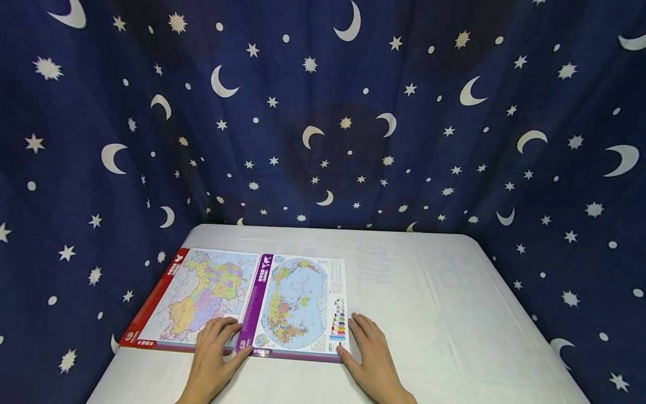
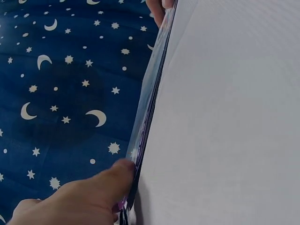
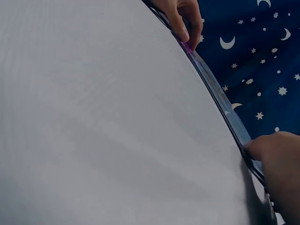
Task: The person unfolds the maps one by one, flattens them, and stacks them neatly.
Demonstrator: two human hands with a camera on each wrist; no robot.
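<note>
Two printed map boards lie side by side on the white table. A red-bordered map (image 1: 207, 292) is on the left, and a purple-bordered world map (image 1: 298, 303) adjoins its right edge. My left hand (image 1: 214, 350) grips the world map's near left corner, thumb at the front edge, fingers over the seam. My right hand (image 1: 373, 359) holds the near right corner, thumb on the corner and fingers along the right side. In the left wrist view the left thumb (image 2: 115, 180) presses the front edge; in the right wrist view the right thumb (image 3: 260, 145) does likewise. The undersides are hidden.
White cloth (image 1: 424, 314) covers the table, which has rounded far corners. A dark blue curtain (image 1: 282, 157) with moons and stars surrounds the table at the back and both sides.
</note>
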